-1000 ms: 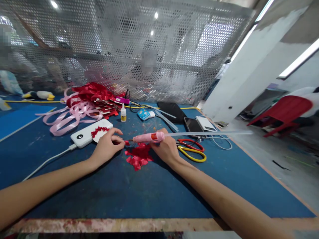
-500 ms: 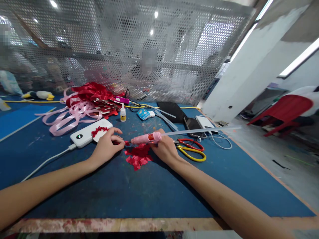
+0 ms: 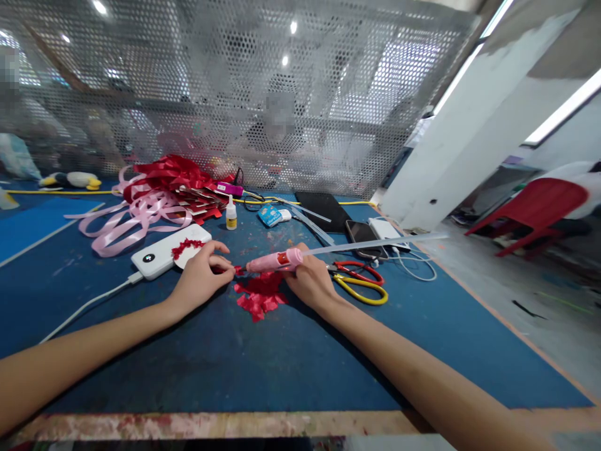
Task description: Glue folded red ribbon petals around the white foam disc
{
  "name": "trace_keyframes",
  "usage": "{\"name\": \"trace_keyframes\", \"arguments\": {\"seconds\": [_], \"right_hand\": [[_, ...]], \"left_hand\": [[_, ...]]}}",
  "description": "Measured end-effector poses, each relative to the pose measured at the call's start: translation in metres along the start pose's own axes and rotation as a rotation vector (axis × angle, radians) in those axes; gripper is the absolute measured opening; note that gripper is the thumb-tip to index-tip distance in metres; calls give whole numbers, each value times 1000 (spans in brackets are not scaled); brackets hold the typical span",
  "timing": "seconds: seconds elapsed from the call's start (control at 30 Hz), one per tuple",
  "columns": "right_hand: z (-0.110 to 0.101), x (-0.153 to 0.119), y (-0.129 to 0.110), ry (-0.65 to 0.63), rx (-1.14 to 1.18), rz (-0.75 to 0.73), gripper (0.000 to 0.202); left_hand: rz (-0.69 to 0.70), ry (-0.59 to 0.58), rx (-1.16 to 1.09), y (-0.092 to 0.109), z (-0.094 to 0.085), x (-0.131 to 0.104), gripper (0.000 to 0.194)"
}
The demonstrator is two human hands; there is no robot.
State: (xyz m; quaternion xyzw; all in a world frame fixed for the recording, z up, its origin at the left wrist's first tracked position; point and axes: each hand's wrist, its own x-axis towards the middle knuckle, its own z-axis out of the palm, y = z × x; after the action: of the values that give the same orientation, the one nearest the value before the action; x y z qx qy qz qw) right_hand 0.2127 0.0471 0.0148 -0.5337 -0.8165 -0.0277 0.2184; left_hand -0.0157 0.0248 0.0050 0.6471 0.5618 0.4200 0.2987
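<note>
Between its fingertips my left hand [image 3: 203,274] pinches a small red petal [image 3: 238,270]. My right hand [image 3: 310,274] is wrapped round a pink glue gun [image 3: 275,260], whose nozzle points left at the petal; a long clear glue stick [image 3: 370,244] sticks out of its rear. Below the gun lies a pile of red fabric petals [image 3: 260,297]. Left of my left hand, a white disc [image 3: 186,255] edged with small red pieces rests against a white power bank [image 3: 164,252].
Scissors [image 3: 364,285] with red and yellow handles lie beside my right wrist. Farther back are a small glue bottle [image 3: 231,214], red ribbons [image 3: 173,178], pink ribbon loops [image 3: 113,241], a phone [image 3: 364,235] and a perforated metal screen [image 3: 211,94].
The glue gun has shifted very slightly left, and the rear end of its glue stick has moved a little left and down. Both hands keep their hold.
</note>
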Motion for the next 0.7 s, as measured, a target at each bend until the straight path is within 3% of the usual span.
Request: {"name": "trace_keyframes", "arguments": {"seconds": [0.7], "right_hand": [[-2,1,0,-19,-42,-6,16]], "left_hand": [[9,-4,19,0,-1,0,28]]}}
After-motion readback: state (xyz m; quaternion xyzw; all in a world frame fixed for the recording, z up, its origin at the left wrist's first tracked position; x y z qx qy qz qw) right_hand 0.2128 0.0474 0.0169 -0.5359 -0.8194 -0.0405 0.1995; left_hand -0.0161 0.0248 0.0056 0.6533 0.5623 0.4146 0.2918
